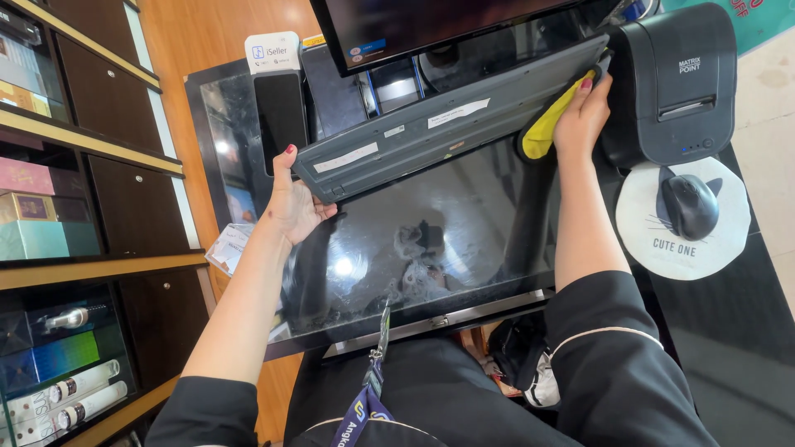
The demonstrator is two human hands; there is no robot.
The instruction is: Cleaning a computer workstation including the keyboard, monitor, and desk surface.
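Wiping step, mid-way by my read: I've got the grey keyboard (451, 124) tipped up on edge, underside facing me, running across the upper middle of the frame just under the monitor (431, 25). My left hand (291, 199) is closed on its left end, thumb on the near face, fingers tucked behind. My right hand (584, 116) is at the right end, upper right of centre, pressing a yellow cloth (545, 124) against the keyboard's back, fingers curled over the cloth and the keyboard edge.

Judgement: the underside is being cleaned, and the right end is where the cloth is now. The next move calls for a steady grip from the left hand while the cloth travels along the back; the keyboard is close to the monitor and the printer (671, 83), so little room to swing it.

Counts:
- keyboard: one
- yellow cloth: one
- monitor: one, only its lower part in frame
- black printer: one, upper right
- mouse (689, 205): one, sitting on one round white mouse pad (654, 240), right of frame
- dark glossy worktop (431, 248): one, bare below the keyboard, reflecting light
- lanyard (368, 389): one, bottom centre

Shelves at left hold boxes and tubes; too cluttered to count.
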